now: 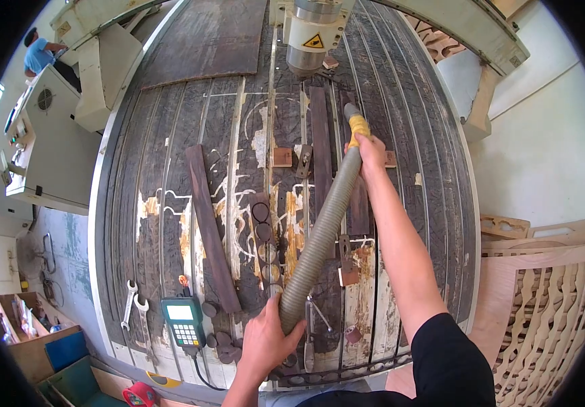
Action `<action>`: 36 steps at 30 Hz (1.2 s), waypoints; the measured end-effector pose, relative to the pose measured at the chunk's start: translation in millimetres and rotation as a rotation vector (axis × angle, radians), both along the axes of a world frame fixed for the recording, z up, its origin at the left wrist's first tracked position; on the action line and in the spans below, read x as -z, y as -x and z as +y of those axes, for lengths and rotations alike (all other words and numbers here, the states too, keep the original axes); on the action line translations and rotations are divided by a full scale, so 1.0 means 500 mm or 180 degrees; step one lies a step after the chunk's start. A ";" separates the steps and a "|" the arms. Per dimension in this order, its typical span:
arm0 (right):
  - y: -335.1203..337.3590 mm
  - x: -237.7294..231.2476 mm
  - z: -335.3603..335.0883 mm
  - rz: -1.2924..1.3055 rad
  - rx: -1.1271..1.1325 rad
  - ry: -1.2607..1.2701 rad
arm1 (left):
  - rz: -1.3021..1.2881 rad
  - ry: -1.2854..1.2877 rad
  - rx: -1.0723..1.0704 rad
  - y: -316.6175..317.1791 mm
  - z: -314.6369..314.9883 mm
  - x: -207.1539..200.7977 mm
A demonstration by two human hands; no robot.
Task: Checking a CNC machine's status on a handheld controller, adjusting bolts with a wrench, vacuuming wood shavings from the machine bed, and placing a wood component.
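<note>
A grey ribbed hose (326, 227) runs slantwise over the slotted machine bed (150, 169). My left hand (271, 341) is closed round its lower part, near the bed's front edge. Higher up, my right hand (372, 156) grips it just below a yellow taped band (358, 127). The grey nozzle end (351, 110) points away from me, close over dark wood strips (321, 136). Another dark wood strip (212, 227) lies to the left. Around the hose sit metal clamp plates (304, 161) and small reddish wood blocks (282, 157).
A machine spindle (309, 37) hangs over the far bed, beside a large dark board (204, 41). Front left lie a handheld controller (184, 322) and wrenches (128, 305). A person in blue (38, 54) is behind a cabinet (55, 136). Wavy-cut wood panels (550, 312) stand right.
</note>
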State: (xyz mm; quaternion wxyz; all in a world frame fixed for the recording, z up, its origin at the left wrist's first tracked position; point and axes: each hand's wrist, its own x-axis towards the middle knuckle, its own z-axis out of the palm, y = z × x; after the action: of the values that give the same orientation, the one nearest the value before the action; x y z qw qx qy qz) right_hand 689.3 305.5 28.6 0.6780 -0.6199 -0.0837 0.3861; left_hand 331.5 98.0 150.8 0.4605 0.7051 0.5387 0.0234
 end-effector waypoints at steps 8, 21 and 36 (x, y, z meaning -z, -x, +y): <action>-0.014 0.038 0.153 -0.0690 -0.0309 -0.0023 | -0.0510 -0.0111 -0.0322 -0.036 0.040 0.085; -0.072 0.042 0.219 -0.2823 -0.0346 0.1296 | -0.0825 -0.0175 -0.0331 -0.055 0.057 0.118; -0.063 -0.134 -0.152 -0.1447 -0.0668 0.0488 | -0.0842 0.0469 0.0574 0.071 0.021 -0.037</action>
State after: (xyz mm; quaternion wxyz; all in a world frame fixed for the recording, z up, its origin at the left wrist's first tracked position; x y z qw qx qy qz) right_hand 720.6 229.3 95.8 0.5490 -0.7282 -0.2683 0.3104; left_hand 295.9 108.3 169.2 0.5780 0.7057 0.4082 0.0351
